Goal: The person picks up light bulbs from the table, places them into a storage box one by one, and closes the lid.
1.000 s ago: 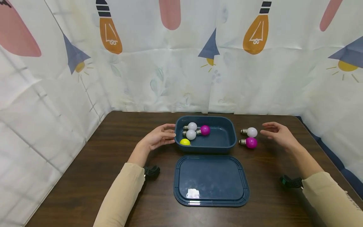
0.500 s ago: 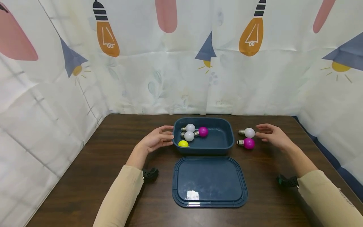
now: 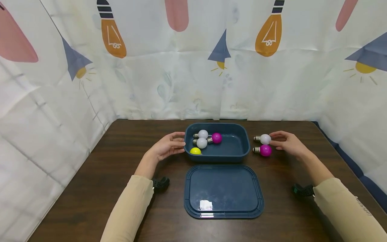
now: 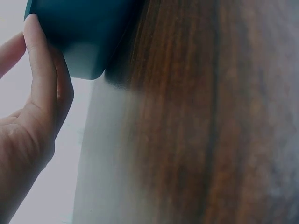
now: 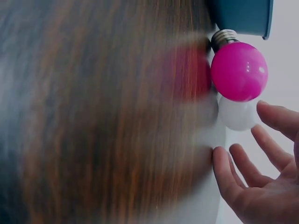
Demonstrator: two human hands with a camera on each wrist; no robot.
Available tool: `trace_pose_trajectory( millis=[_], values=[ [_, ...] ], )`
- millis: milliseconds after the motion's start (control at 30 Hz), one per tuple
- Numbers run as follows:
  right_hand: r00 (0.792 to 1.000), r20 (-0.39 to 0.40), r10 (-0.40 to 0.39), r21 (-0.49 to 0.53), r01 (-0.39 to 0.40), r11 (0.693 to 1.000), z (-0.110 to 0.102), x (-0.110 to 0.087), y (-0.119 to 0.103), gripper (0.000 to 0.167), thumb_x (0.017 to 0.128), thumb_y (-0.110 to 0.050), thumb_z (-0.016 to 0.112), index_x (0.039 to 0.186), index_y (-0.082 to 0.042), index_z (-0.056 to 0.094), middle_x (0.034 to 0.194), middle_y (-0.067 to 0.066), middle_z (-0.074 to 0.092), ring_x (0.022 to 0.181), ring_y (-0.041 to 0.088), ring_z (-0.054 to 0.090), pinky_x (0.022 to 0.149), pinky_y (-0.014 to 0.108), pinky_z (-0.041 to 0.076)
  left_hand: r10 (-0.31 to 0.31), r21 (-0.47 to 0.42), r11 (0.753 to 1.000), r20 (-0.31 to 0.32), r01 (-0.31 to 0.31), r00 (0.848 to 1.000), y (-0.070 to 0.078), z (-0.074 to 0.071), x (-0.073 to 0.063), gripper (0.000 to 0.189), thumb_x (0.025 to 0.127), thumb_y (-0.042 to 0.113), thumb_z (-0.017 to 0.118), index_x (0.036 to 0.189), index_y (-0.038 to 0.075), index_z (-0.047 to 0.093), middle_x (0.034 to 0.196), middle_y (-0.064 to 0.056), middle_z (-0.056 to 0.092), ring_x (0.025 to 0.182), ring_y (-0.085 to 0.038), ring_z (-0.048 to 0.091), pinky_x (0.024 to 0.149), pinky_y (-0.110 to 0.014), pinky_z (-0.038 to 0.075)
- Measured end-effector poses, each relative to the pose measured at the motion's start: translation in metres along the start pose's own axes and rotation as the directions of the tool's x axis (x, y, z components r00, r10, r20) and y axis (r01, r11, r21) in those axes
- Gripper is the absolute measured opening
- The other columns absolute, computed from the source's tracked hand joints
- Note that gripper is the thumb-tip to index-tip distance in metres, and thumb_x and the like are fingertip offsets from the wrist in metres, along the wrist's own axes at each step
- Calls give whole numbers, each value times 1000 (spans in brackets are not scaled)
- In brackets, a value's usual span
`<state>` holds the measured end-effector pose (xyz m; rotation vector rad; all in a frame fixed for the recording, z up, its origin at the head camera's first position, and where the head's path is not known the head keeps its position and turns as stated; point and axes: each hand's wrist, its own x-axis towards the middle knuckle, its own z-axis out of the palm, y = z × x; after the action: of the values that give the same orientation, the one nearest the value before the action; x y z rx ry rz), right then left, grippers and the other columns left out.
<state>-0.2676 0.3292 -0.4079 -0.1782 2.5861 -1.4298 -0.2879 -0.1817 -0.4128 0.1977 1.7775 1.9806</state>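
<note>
White bulb (image 3: 265,139), 1: on surface (image 3: 96,188), right of box (image 3: 216,159); partly hidden by magenta bulb (image 5: 239,72) in right-wrist view. Right hand (image 3: 288,143): grip apart, contact unclear. Left hand (image 3: 166,147): grip uncurled, touching box.

Even, bright light across the head view, and there's the glare: a white patch at the near left corner of the navy lid (image 3: 223,188)! Both wrist views run dimmer, wooden tabletop (image 4: 177,140) blurring, white bulb (image 5: 237,114) apparently hazy.
</note>
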Motion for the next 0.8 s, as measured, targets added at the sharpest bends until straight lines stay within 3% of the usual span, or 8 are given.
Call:
trace_pose_trajectory(
  millis=[300,800],
  values=[
    [1000,20,-5,5,5,1000,7,9,-8,66,104,-29,64,153,6,36,151,35,38,134,46,45,90,31,58,-11,-22,1000,0,11,1000,1,-1,-3,56,102,-5,56,154,1,35,124,-18,59,91,-18,71,89,-34,60],
    [1000,16,-13,-63,14,998,13,20,-8,57,103,-28,66,146,4,48,146,33,47,133,46,47,92,41,58,6,-5,1000,20,-6,1000,2,-2,0,58,102,-4,57,155,-1,33,120,-14,61,92,-17,71,89,-34,60]
  ],
)
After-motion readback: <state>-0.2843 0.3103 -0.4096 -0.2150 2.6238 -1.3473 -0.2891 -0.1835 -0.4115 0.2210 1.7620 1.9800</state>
